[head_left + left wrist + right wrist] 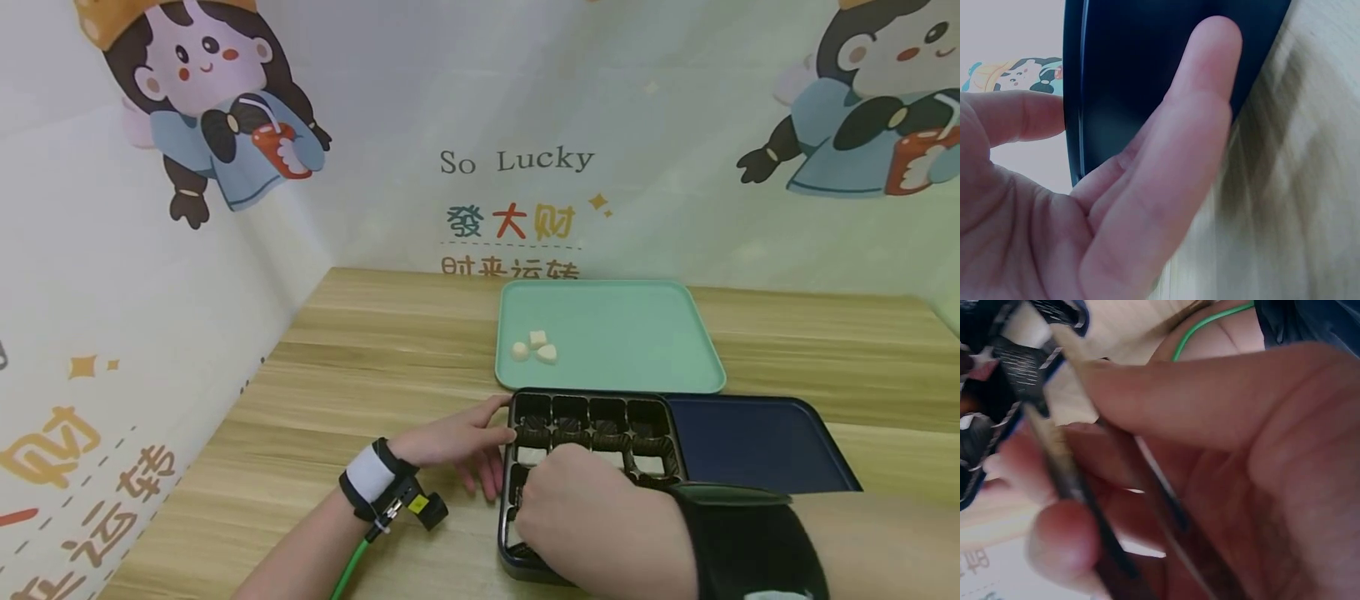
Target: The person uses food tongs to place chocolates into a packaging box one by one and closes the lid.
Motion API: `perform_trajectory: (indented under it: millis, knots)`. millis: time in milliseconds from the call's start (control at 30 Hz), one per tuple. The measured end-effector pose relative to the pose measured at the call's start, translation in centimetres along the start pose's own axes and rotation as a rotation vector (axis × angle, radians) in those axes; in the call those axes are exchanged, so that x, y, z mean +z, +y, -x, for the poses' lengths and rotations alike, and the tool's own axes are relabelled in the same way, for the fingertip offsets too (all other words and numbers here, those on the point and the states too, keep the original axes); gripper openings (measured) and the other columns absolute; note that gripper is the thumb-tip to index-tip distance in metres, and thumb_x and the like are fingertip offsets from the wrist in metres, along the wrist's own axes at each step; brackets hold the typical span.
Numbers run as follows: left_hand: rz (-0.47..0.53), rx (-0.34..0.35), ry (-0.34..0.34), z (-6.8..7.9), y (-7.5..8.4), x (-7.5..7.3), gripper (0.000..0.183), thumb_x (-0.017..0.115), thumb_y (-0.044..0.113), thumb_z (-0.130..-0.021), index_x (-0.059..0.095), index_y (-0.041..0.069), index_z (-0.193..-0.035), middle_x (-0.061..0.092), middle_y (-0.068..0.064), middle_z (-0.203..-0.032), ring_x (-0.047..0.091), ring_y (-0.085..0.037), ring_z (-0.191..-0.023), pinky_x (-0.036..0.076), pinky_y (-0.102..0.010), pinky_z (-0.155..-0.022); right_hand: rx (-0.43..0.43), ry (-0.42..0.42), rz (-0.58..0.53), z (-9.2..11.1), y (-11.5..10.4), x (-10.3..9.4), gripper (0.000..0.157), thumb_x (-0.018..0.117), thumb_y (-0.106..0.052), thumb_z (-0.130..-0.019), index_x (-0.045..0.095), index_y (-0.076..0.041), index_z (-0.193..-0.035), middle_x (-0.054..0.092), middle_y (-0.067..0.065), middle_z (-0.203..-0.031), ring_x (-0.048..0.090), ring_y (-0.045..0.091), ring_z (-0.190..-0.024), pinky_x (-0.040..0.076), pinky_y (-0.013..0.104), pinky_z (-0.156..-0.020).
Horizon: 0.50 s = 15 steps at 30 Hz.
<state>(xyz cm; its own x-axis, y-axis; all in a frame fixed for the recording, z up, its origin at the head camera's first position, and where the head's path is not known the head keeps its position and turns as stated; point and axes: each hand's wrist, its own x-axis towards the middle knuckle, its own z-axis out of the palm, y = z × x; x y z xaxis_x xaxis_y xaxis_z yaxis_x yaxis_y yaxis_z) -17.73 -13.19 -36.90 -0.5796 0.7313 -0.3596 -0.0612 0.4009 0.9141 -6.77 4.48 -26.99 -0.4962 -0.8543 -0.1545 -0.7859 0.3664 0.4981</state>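
A black box [671, 433] divided into compartments stands at the table's front. The top row shows no pieces; pale pieces [648, 465] lie in the second row. My left hand [457, 437] is at the box's left side, its thumb touching the rim and its fairly straight fingers along the outer wall [1129, 75]. Over the box's lower part, my right hand [592, 517] covers many compartments. It holds a pair of brown chopsticks [1160, 506] with paler ends, blurred in the right wrist view. Their tips point into the box; whether they pinch anything, I cannot tell.
Behind the box lies a mint-green tray [615, 333] with three small white pieces [537, 339] at its left. A dark blue tray or lid [757, 442] lies against the box's right side. A printed cloth [390, 125] hangs behind the wooden table [375, 358].
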Motion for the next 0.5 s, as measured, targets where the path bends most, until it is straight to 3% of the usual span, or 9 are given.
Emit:
perform_trajectory:
  millis: [133, 267, 400, 500]
  knots:
    - [-0.004, -0.008, 0.006, 0.0, 0.1, 0.0, 0.061, 0.042, 0.036, -0.096, 0.007, 0.026, -0.145, 0.063, -0.020, -0.074, 0.062, -0.033, -0.064, 0.052, -0.039, -0.049, 0.010, -0.061, 0.121, -1.5, -0.9, -0.4, 0.029, 0.063, -0.033, -0.077, 0.050, -0.030, -0.052, 0.034, -0.015, -0.046, 0.029, 0.001, -0.046, 0.023, 0.021, -0.042]
    - [-0.026, -0.015, 0.026, 0.0, 0.0, 0.0, 0.063, 0.042, 0.036, -0.095, 0.006, 0.023, -0.145, 0.063, -0.018, -0.074, 0.062, -0.031, -0.063, 0.053, -0.040, -0.051, 0.028, -0.104, 0.162, -2.3, -0.8, -0.7, 0.031, 0.060, -0.038, -0.080, 0.049, -0.030, -0.052, 0.034, -0.014, -0.045, 0.031, 0.001, -0.045, 0.024, 0.020, -0.042]
    - [-0.033, -0.011, 0.032, 0.0, 0.1, 0.0, 0.061, 0.042, 0.034, -0.096, 0.008, 0.024, -0.145, 0.063, -0.017, -0.074, 0.062, -0.031, -0.063, 0.052, -0.042, -0.051, 0.046, -0.039, 0.048, -2.0, 0.1, -0.9, 0.031, 0.062, -0.038, -0.079, 0.048, -0.028, -0.053, 0.035, -0.013, -0.045, 0.035, 0.003, -0.043, 0.028, 0.020, -0.043]
    - [-0.018, -0.003, 0.009, 0.0, 0.2, -0.1, 0.058, 0.041, 0.034, -0.096, 0.009, 0.026, -0.144, 0.063, -0.019, -0.074, 0.062, -0.033, -0.064, 0.052, -0.042, -0.051, 0.035, -0.041, -0.128, -1.2, 1.5, -1.3, 0.029, 0.068, -0.037, -0.074, 0.049, -0.027, -0.055, 0.037, -0.013, -0.048, 0.039, 0.004, -0.047, 0.033, 0.020, -0.046]
